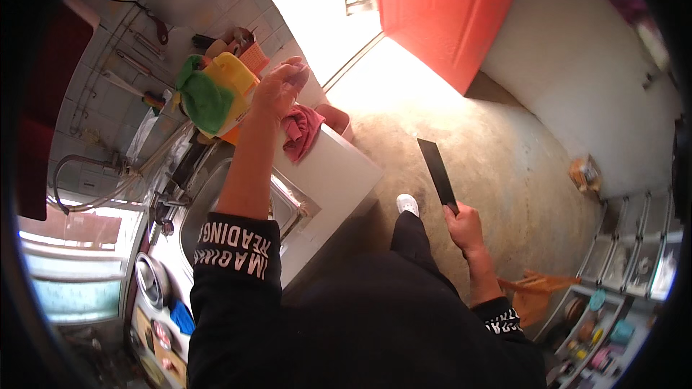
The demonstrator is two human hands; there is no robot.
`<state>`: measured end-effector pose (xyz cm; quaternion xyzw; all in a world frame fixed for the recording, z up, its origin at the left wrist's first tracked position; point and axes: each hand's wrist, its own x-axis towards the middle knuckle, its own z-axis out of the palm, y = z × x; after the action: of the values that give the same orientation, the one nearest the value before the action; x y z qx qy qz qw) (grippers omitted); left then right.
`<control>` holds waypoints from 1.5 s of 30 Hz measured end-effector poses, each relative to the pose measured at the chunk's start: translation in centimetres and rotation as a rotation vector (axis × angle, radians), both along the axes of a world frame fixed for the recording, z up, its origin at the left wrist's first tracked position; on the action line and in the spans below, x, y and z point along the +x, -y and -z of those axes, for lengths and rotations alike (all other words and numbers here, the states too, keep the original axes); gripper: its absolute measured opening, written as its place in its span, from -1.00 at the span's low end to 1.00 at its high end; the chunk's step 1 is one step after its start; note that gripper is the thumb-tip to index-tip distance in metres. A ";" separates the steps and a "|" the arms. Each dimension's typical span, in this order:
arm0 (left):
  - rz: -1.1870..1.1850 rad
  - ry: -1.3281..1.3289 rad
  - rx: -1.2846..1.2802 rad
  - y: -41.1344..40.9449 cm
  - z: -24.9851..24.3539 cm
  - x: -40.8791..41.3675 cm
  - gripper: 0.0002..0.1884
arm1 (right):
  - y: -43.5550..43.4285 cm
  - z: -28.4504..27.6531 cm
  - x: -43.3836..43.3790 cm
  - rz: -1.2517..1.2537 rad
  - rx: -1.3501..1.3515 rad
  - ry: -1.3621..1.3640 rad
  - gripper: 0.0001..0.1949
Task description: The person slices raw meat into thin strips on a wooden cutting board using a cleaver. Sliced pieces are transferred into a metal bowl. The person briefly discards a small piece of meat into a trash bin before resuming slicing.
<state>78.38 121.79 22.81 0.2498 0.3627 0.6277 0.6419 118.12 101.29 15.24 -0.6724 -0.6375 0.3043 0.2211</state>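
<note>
My right hand [465, 227] is closed around the handle end of a cleaver-like knife [437, 173] with a dark, flat blade that points away from me over the floor. My left hand [282, 86] is raised above the counter, its fingers curled; whether anything lies inside them I cannot tell. Just below it a pink cloth [303, 132] is draped at the counter edge, beside a pink bin [334, 119]. Left of that hand are a yellow plastic container [232, 75] and a green cloth [205, 100]. My left forearm partly covers a steel sink [286, 200].
A red door [432, 11] stands open at the top. The white counter [335, 173] has a corner by my legs. A wooden stool [532, 292] and shelves [573, 329] are at lower right. A cutting board [146, 329] and steel bowls [151, 281] sit lower left.
</note>
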 end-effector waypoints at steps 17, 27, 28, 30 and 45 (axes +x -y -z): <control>-0.422 -0.423 -0.561 -11.8 8.7 -5.5 -0.80 | -21.0 0.7 4.7 -0.363 -0.210 -0.017 -0.84; -0.260 -0.231 -0.144 1.7 -1.1 -2.0 -0.69 | -22.0 0.0 -1.6 -0.636 -0.050 -0.045 -0.85; -0.273 -0.173 -0.089 4.3 -1.5 -2.0 -0.67 | -21.3 -0.4 -2.9 -0.647 -0.015 -0.088 -0.83; -0.391 -0.059 -0.055 10.4 -2.1 -1.7 -0.69 | -19.6 -0.4 -4.9 -0.710 0.068 -0.150 -0.78; -1.397 0.366 0.401 78.7 6.0 -4.9 -0.75 | 16.3 4.8 -31.3 -1.038 -0.227 -0.337 -0.73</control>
<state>73.43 43.12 16.76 -0.0348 0.2031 0.9747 0.0862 86.79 84.98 10.47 -0.2317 -0.8042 0.5433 0.0670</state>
